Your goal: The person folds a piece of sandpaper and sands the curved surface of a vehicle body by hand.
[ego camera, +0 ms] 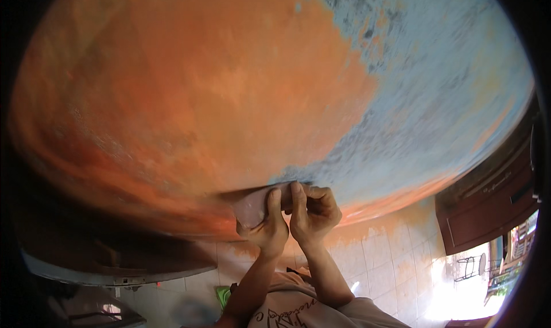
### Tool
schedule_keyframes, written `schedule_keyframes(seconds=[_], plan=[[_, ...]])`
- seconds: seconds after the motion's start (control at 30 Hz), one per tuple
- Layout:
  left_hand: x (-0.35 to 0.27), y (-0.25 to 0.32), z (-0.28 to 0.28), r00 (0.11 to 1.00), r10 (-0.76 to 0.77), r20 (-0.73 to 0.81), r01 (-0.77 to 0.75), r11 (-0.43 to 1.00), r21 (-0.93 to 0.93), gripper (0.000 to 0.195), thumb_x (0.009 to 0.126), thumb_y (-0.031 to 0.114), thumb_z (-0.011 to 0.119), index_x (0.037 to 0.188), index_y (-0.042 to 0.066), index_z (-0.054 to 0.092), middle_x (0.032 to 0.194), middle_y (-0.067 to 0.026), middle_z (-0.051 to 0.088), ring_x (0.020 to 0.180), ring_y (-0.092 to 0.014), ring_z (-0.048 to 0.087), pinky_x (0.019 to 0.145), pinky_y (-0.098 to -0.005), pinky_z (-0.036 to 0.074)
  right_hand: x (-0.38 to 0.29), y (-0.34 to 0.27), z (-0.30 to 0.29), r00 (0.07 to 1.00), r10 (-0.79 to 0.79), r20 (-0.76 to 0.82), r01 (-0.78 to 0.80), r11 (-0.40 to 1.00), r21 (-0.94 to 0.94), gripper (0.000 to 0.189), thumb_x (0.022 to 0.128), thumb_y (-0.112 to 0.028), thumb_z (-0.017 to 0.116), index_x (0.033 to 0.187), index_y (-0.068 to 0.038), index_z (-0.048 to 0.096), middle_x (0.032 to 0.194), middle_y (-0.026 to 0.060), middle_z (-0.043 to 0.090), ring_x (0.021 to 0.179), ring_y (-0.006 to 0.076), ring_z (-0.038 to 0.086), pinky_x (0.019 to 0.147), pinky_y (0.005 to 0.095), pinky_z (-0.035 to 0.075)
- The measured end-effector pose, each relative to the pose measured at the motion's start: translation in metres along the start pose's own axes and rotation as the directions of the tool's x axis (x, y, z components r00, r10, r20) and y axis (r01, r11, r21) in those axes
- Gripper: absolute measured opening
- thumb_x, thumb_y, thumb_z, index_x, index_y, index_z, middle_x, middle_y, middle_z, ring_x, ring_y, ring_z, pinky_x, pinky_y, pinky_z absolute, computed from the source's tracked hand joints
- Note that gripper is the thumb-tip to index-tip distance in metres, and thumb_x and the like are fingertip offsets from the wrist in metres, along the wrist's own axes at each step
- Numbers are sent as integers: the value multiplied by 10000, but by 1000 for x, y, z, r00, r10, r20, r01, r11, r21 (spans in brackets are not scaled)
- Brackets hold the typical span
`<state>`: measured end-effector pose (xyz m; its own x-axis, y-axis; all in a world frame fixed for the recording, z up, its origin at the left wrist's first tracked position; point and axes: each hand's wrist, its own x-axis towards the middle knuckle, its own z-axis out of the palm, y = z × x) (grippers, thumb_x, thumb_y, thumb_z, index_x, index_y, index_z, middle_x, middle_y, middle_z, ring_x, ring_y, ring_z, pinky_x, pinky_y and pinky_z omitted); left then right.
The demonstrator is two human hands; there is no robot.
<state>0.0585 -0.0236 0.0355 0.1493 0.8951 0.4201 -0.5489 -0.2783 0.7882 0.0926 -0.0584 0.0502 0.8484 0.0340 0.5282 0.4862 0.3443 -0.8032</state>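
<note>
In front of me stands a large surface, seemingly a wall, with worn orange paint [224,91] over its left and middle. Patchy pale blue [422,100] with grey marks covers its right side. My left hand [269,224] grips a flat pinkish-brown sheet or pad [252,207], possibly sandpaper, with the thumb on its near face. Close beside it, my right hand [314,209] pinches the same piece near its right end, thumb up. The far edge of the piece lies against the wall, near the lower border between orange and blue. My fingers behind it are partly hidden.
Below lies a tiled floor [379,259] with orange dust or paint along the wall's foot. A dark door edge with a latch plate [129,280] is at lower left, near a green object [223,294]. A brown door or cabinet [486,207] and a stool [471,267] are at right.
</note>
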Motion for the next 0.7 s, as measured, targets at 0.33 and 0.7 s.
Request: schedule_keyframes(seconds=[0.33,0.7], plan=[[-3,0,1,999,13,-38,-15,998,-60,208,850,23,669,1033,-51,604,1059,-119,639,915,-185,629,793,-308,523,-4,3,-4,999,47,21,-47,999,0,137,840,-11,692,792,6,564,711,127,675,603,82,622,521,209,498],[0,8,9,994,42,-101,-43,999,-12,207,836,9,686,1009,-56,594,944,-94,661,830,-155,637,746,-261,519,-1,0,-5,999,50,17,-50,999,-8,163,828,-33,714,776,3,564,702,110,676,610,86,623,540,218,503]])
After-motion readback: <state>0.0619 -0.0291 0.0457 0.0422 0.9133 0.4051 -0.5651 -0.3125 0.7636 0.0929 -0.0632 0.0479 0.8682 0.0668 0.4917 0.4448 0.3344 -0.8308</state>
